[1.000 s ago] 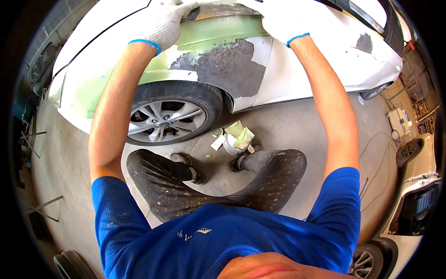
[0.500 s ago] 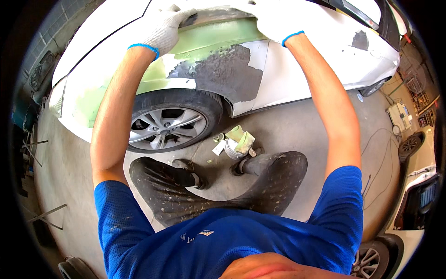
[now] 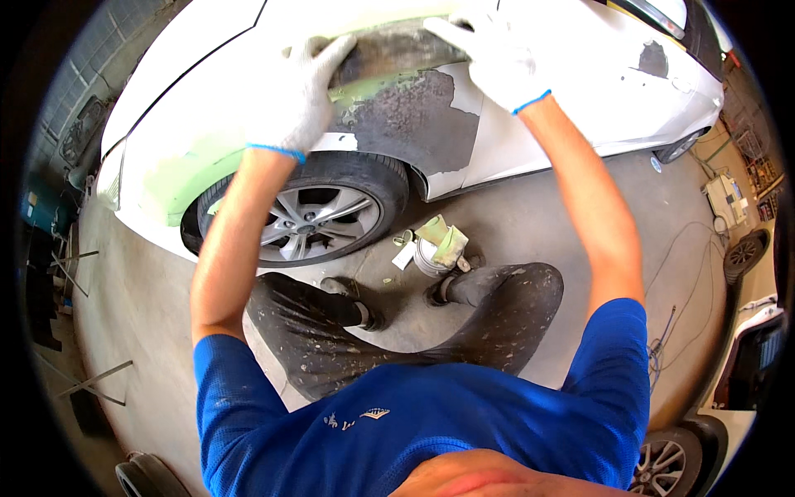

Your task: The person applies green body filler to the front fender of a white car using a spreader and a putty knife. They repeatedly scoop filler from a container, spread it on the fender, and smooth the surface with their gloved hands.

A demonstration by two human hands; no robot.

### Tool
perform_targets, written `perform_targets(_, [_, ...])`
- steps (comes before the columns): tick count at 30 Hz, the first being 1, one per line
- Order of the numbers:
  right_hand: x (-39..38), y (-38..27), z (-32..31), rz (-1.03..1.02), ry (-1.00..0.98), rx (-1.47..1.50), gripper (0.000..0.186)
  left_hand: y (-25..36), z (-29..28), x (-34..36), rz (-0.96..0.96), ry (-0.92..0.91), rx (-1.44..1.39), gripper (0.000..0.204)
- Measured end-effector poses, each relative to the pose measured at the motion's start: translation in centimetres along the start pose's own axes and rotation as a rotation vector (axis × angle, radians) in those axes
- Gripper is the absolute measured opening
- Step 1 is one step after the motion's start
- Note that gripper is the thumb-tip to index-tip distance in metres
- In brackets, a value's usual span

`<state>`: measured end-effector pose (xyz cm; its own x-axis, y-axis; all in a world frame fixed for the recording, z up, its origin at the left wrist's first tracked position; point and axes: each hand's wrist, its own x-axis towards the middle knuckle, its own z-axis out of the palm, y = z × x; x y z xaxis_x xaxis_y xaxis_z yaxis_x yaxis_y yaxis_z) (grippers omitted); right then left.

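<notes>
Both my hands wear white knit gloves with blue cuffs. My left hand (image 3: 300, 99) grips the left end of a long, dark, worn sanding block (image 3: 399, 48), with fingers wrapped over it. On its right end my right hand (image 3: 501, 68) is closed, the forefinger stretched along the top. The block lies across the front fender of a white car (image 3: 571, 116), over light green filler (image 3: 203, 178). Below it shows a rough dark grey patch (image 3: 414, 120) above the wheel arch. The block's underside is hidden.
The front wheel (image 3: 306, 217) is just below the fender. Between my feet stands a round can (image 3: 431, 257) with green-stained pieces on top. Metal stand legs (image 3: 91, 383) lie left. At right are a cable (image 3: 683, 273), a beige machine (image 3: 723, 199) and another vehicle (image 3: 729, 439).
The sanding block and both hands have moved down the fender toward me, now covering more of the green filler and nearing the grey patch. The whole view has shifted slightly.
</notes>
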<state>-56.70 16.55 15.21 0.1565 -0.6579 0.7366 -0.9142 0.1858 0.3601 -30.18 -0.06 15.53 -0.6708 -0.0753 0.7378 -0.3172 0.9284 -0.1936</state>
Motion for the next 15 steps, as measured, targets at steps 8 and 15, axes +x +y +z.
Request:
perform_targets(8, [5.2,2.7,-0.8,0.044,-0.108,0.079,0.072,-4.8,0.3,5.2,-0.045,-0.147,-0.091,0.067])
perform_targets(15, [3.7,3.2,-1.4,0.038,-0.14,0.096,0.076,-4.5,0.3,4.7,-0.016,-0.222,-0.135,0.067])
